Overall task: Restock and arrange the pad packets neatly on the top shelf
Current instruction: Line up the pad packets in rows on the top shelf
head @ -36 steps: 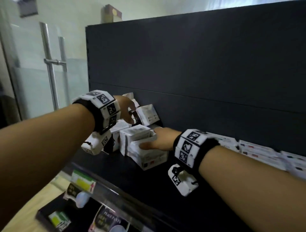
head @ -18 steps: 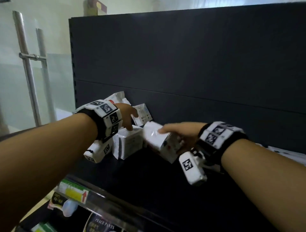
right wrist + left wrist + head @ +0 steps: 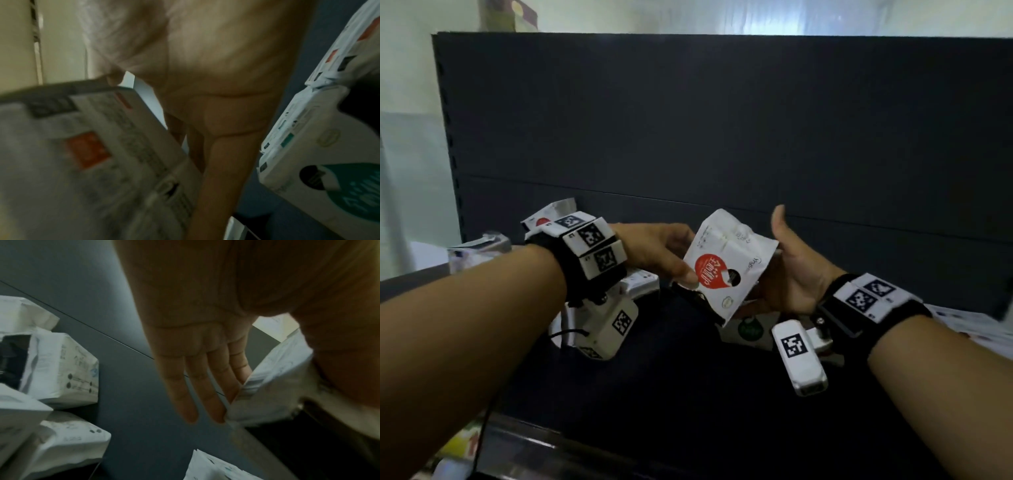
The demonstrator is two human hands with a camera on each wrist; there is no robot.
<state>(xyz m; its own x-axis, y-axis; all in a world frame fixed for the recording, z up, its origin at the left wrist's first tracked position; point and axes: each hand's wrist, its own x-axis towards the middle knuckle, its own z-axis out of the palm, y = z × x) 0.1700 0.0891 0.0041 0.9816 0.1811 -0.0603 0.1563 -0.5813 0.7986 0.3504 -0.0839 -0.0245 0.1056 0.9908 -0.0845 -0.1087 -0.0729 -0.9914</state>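
A white pad packet (image 3: 726,263) with a red logo hangs tilted in the air above the dark top shelf (image 3: 688,394), between both hands. My left hand (image 3: 678,255) pinches its left edge, thumb on the printed front and straight fingers (image 3: 191,394) behind it. My right hand (image 3: 784,274) supports the packet's right side and underside with straight fingers (image 3: 222,162), thumb pointing up and off it. The left wrist view has the packet (image 3: 273,386) at the right; in the right wrist view it (image 3: 92,154) is blurred at the left.
Several white packets (image 3: 544,219) lie jumbled at the shelf's left end, also packets (image 3: 68,369) in the left wrist view. A green-logo packet (image 3: 750,329) lies under the held one. Flat packets (image 3: 969,325) line the right. A dark back panel (image 3: 722,137) rises behind.
My right hand lifted one packet off the left pile and carried it right and up. My left hand left the pile and took hold of that packet's left edge.
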